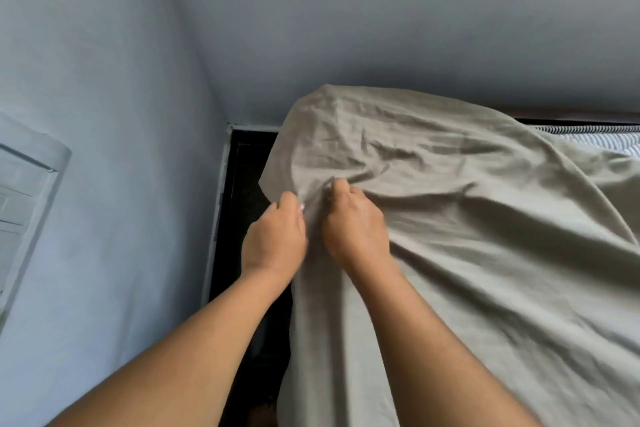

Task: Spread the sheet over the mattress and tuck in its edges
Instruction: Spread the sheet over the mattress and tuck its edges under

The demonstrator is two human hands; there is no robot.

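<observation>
— What is seen of the hands?

— Both are found just below the middle of the frame, close together. The left hand (273, 239) is curled, and the edge of the sheet (467, 253) is pinched at its fingertips. The right hand (353, 225) is set just beside it, knuckles up, and a bunch of the same cloth is gripped in its bent fingers.

— And where is the sheet placed?

— It is draped across the right half of the frame, from the bottom edge up past the middle. It is grey-beige and heavily creased, and folds are gathered toward the two hands. A rounded hump is formed by it above them.

— Is the mattress shown?

— Only a striped strip of the mattress (609, 144) is left uncovered, at the right edge, above the middle.

— What is seen further out?

— A dark gap (242, 177) is seen left of the sheet, at the centre. A pale blue wall (121, 80) is spread over the upper and left parts. A pale panel (24, 184) is seen at the left edge; what it is cannot be told.
</observation>
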